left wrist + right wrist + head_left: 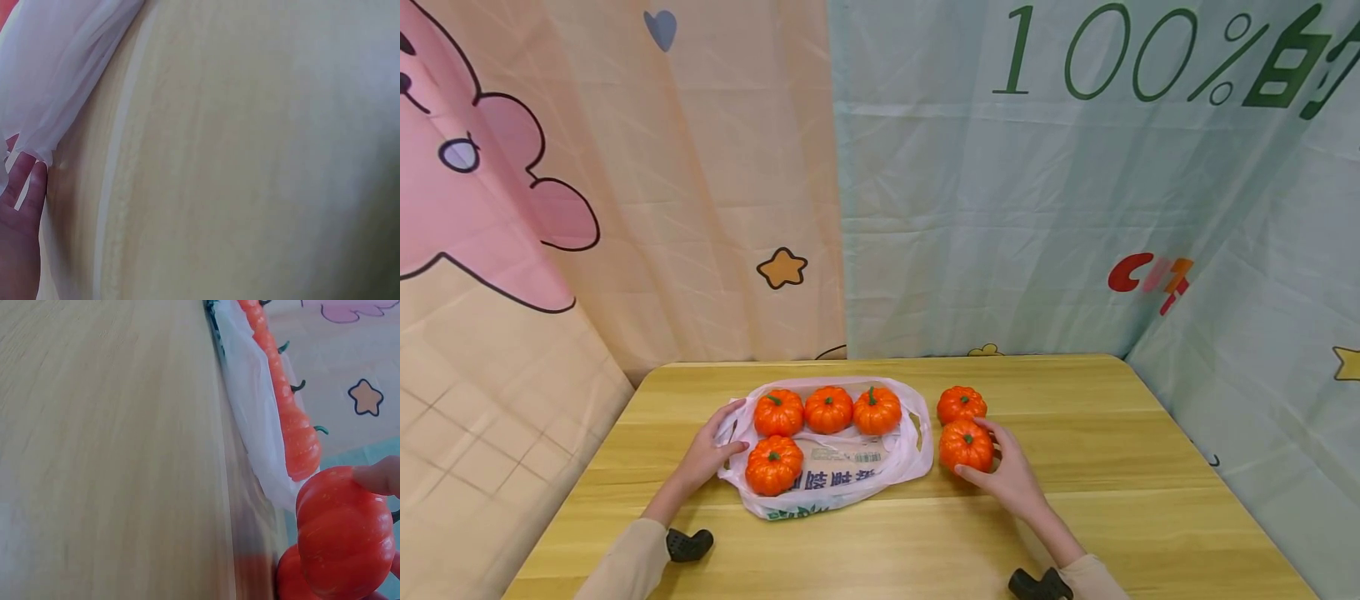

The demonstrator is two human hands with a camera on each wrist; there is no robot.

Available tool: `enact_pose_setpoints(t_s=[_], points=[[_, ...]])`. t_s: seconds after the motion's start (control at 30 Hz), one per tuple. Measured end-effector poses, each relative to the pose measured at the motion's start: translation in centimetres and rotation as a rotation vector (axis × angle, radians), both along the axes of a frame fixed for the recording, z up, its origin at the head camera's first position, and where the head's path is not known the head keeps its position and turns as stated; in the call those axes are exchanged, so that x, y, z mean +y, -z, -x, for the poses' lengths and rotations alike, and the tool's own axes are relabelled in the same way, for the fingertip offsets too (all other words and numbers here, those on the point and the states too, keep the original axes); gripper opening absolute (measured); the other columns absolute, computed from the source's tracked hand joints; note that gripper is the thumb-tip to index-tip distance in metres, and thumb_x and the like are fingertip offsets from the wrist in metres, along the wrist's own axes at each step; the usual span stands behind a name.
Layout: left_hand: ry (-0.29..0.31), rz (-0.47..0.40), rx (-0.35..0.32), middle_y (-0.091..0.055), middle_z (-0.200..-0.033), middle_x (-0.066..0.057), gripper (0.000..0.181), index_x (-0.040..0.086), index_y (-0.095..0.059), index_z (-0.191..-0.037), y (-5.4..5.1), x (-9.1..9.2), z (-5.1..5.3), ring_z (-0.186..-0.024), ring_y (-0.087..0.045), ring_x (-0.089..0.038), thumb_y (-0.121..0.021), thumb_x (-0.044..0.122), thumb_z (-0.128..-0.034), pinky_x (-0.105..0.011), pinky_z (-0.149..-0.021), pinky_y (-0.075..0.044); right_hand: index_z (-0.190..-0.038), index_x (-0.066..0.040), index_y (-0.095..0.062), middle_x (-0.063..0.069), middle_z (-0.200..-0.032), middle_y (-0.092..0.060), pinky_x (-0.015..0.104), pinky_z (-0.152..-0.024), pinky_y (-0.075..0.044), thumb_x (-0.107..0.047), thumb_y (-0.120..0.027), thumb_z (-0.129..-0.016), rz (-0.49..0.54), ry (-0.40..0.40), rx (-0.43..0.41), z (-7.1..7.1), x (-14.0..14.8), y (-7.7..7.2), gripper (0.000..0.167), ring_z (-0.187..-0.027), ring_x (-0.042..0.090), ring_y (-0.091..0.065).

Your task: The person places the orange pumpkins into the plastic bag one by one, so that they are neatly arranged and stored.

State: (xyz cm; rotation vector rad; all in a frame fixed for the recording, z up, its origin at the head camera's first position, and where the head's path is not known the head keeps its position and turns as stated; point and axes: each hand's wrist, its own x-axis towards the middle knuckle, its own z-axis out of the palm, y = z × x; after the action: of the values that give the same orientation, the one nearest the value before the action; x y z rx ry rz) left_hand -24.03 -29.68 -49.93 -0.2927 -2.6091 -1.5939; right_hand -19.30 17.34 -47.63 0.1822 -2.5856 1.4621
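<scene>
My right hand (1011,479) grips a small orange pumpkin (964,446), thumb on its near side and fingers over its far right. In the right wrist view this pumpkin (344,534) overlaps a second one (290,578) partly hidden behind it. That other pumpkin (961,403) sits just beyond in the head view. To the left, a white plastic bag (917,479) lies spread on the table, bearing several pumpkins (829,409). My left hand (707,454) holds the bag's left end, with plastic (69,69) over some fingertips in the left wrist view.
The wooden table (1135,483) runs beneath everything. Printed curtains (985,217) hang behind it and along its sides. Black wrist straps (689,546) show on both forearms.
</scene>
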Motion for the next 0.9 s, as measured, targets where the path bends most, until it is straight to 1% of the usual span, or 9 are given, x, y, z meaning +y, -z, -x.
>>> enact_pose_setpoints(t_s=[0.27, 0.4, 0.67, 0.8, 0.9], points=[[-0.008, -0.001, -0.007, -0.023, -0.154, -0.029, 0.067, 0.002, -0.034, -0.145, 0.0, 0.0, 0.0, -0.141, -0.019, -0.050, -0.063, 0.000, -0.0852, -0.068, -0.113, -0.013, -0.133, -0.007, -0.050, 0.016, -0.127, -0.052, 0.046, -0.095, -0.049, -0.021, -0.084, -0.071, 0.011, -0.028, 0.068, 0.2, -1.8, -0.3, 0.072, -0.115, 0.029, -0.051], [-0.008, 0.000, -0.023, -0.022, -0.155, -0.028, 0.068, 0.003, -0.033, -0.146, -0.2, 0.1, -0.1, -0.141, -0.018, -0.050, -0.063, 0.001, -0.0856, -0.069, -0.112, -0.013, -0.132, -0.008, -0.050, 0.015, -0.128, -0.052, 0.044, -0.094, -0.050, -0.023, -0.084, -0.071, 0.023, -0.053, 0.086, 0.1, -2.9, -0.5, 0.071, -0.114, 0.028, -0.052], [-0.008, 0.001, -0.036, -0.021, -0.155, -0.027, 0.068, 0.006, -0.033, -0.147, -0.4, 0.2, -0.3, -0.141, -0.019, -0.049, -0.064, 0.003, -0.0865, -0.069, -0.112, -0.013, -0.133, -0.011, -0.050, 0.008, -0.132, -0.051, 0.047, -0.099, -0.047, -0.022, -0.084, -0.070, 0.080, -0.117, 0.046, 0.0, -5.4, -0.7, 0.072, -0.117, 0.024, -0.050], [-0.008, -0.004, -0.037, -0.019, -0.155, -0.028, 0.069, 0.005, -0.033, -0.147, -0.4, 0.2, -0.4, -0.141, -0.019, -0.049, -0.064, 0.002, -0.0860, -0.070, -0.112, -0.014, -0.134, -0.011, -0.050, 0.005, -0.130, -0.052, 0.045, -0.099, -0.046, -0.023, -0.084, -0.070, 0.101, -0.163, 0.026, -0.2, -6.8, -0.7, 0.074, -0.118, 0.022, -0.050], [-0.008, -0.010, -0.032, -0.019, -0.155, -0.028, 0.069, 0.005, -0.033, -0.146, -0.4, 0.2, -0.3, -0.141, -0.019, -0.049, -0.065, 0.002, -0.0854, -0.069, -0.112, -0.014, -0.135, -0.013, -0.050, 0.004, -0.127, -0.054, 0.042, -0.099, -0.047, -0.024, -0.084, -0.070, 0.103, -0.197, 0.031, -0.2, -7.8, -0.6, 0.074, -0.117, 0.020, -0.051]])
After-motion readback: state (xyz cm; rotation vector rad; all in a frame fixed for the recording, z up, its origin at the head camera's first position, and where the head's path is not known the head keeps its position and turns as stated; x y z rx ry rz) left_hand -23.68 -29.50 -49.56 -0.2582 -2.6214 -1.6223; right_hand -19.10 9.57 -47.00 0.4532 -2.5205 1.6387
